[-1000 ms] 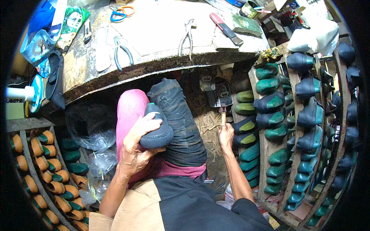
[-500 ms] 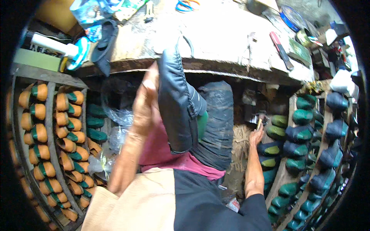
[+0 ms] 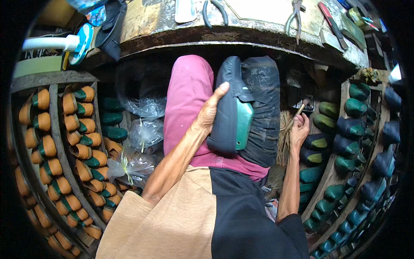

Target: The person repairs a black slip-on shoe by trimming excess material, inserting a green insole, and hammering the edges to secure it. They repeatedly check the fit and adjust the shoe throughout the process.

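Observation:
A black shoe upper (image 3: 227,103) is fitted over a green shoe last (image 3: 244,125) and lies on my lap, toe end away from me. My left hand (image 3: 210,108) grips it along its left side, thumb on top. At my right, my right hand (image 3: 298,131) has its fingers closed around the light wooden handle of what looks like a brush (image 3: 300,109). Its dark reddish end is at a small dark container (image 3: 297,103) beside my right knee. The container's inside is too dark to make out.
Ahead, a worn workbench (image 3: 258,36) carries pliers (image 3: 296,19), a second pair of black-handled pliers (image 3: 214,13) and a red-handled knife (image 3: 333,25). Racks of orange-and-green shoe lasts (image 3: 51,167) stand left, dark green ones (image 3: 334,193) right. Clear plastic bags (image 3: 144,134) lie left of my legs.
The black shoe was raised upright near the bench edge and has come down onto my lap, turned to show its green side. My right hand still holds the brush near the container.

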`<state>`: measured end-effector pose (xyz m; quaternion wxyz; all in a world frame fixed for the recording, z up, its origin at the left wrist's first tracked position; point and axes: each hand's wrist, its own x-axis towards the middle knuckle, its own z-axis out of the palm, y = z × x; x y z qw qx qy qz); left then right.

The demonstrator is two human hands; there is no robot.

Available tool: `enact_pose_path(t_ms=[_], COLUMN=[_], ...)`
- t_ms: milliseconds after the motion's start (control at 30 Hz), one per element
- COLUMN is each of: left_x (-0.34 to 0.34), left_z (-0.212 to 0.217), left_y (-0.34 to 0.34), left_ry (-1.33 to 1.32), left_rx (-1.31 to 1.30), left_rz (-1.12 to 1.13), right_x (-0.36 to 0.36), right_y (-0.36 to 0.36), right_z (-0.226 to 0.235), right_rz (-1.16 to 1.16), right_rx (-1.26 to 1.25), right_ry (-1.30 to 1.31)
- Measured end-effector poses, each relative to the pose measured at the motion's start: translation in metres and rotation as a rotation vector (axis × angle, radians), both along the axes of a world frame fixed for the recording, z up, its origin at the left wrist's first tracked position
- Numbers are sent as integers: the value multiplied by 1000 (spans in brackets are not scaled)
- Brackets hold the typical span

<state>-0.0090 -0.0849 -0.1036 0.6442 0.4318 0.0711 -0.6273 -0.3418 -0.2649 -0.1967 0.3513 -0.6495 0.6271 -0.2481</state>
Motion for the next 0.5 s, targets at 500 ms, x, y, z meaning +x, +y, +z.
enact_pose_path(t_ms=[500], left_x=[3], left_z=[-13], left_y=[13], left_ry=[210], left_rx=[-348], left_rz=[115], right_x=[251], right_y=[45], right_z=[93], right_rz=[313], right_rx=[543], right_ry=[-985])
